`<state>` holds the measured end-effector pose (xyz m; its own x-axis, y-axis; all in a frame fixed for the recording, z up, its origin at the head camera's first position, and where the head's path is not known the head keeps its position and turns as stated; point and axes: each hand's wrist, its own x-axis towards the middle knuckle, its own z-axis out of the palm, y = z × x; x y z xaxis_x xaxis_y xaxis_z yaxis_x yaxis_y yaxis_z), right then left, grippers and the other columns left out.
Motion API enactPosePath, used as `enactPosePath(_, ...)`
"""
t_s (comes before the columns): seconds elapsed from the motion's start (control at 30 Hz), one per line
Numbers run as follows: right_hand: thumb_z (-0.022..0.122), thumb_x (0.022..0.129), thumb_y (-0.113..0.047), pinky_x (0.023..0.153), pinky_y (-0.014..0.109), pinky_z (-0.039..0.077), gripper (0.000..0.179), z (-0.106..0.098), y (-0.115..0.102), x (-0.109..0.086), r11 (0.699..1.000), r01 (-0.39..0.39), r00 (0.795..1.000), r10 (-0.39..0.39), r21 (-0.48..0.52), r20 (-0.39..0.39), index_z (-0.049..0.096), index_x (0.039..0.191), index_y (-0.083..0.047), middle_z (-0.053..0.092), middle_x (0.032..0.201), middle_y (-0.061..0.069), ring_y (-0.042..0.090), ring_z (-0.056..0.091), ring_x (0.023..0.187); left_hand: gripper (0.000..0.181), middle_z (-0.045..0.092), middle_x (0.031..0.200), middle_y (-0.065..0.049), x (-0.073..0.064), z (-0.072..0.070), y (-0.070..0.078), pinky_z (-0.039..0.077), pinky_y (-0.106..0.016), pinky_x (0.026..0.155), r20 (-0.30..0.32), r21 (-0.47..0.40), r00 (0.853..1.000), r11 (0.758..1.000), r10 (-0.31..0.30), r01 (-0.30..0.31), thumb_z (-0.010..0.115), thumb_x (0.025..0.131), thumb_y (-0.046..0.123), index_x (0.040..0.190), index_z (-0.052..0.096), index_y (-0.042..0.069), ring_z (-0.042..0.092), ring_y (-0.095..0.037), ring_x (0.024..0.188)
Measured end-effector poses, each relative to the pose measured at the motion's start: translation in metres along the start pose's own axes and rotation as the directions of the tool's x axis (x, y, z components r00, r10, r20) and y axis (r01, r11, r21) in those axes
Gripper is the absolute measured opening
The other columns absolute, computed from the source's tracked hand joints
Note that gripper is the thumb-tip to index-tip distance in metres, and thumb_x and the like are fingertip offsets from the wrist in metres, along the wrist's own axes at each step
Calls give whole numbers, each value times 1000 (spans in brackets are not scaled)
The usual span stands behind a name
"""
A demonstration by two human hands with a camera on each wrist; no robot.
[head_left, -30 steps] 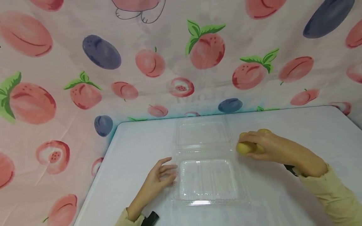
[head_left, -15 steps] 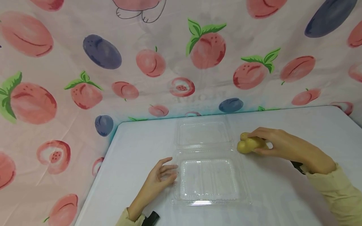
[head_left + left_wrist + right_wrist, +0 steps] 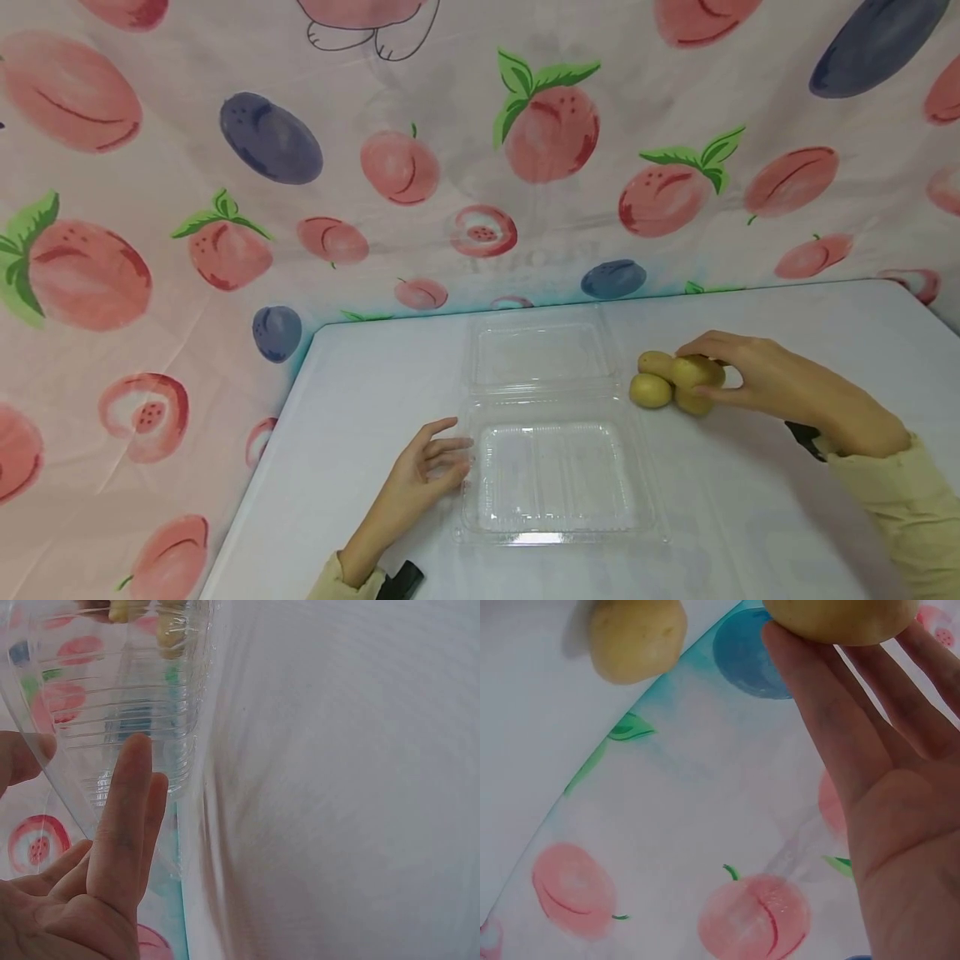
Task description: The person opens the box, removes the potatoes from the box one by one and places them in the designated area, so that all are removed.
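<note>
A clear plastic clamshell container (image 3: 558, 537) lies unfolded on the white table, its lid (image 3: 540, 354) toward the wall. Beside its left edge rests my left hand (image 3: 431, 462), fingers loosely extended and fingertips right at the rim. In the left wrist view two fingers (image 3: 120, 825) point along the ribbed plastic. Right of the container, my right hand (image 3: 757, 379) pinches a potato (image 3: 693, 371) between thumb and fingers. Touching or close by are other potatoes: one in front left (image 3: 650, 391), one behind (image 3: 655, 364) and one partly hidden below the held potato (image 3: 693, 403).
A white cloth covers the table (image 3: 750, 517). Behind and to the left hangs a pink curtain (image 3: 420, 92) printed with fruit, meeting the table's back edge. Dark wrist camera mounts (image 3: 401, 579) sit at both sleeves.
My right hand has drawn back to the right across the potatoes, uncovering those on the left, and its fingers are now on a potato farther right. My left hand and the container have stayed put.
</note>
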<state>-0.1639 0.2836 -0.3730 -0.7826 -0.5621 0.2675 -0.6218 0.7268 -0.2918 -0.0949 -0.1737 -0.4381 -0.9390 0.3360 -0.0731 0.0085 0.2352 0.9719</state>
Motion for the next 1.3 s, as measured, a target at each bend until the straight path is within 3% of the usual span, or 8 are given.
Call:
enactPosePath(0.67, 90, 70, -11, 73, 14, 51, 50, 3, 23, -12, 999, 4, 998, -6, -52, -55, 69, 116, -12, 68, 112, -7, 3, 60, 92, 64, 56, 136, -26, -1, -1, 0, 59, -28, 83, -1, -17, 1000, 1000, -2, 2, 67, 95, 8, 149, 33, 4, 59, -41, 119)
enactPosePath(0.83, 90, 69, -11, 70, 21, 54, 50, 3, 28, -15, 998, -14, 998, 11, -57, -57, 69, 115, -11, 68, 111, -6, 1, 58, 89, 64, 56, 136, -26, -1, -1, -1, 59, -28, 84, 1, -17, 1000, 1000, -5, 5, 67, 95, 8, 149, 33, 4, 59, -41, 119)
enactPosePath(1.3, 90, 67, -7, 68, 24, 55, 50, 7, 41, -25, 998, -26, 998, 23, -52, -57, 68, 112, -8, 66, 106, -4, -1, 57, 86, 66, 56, 136, -26, 0, 0, -1, 60, -30, 84, 7, -33, 1000, 999, -3, 3, 70, 94, 13, 149, 34, 4, 60, -39, 119)
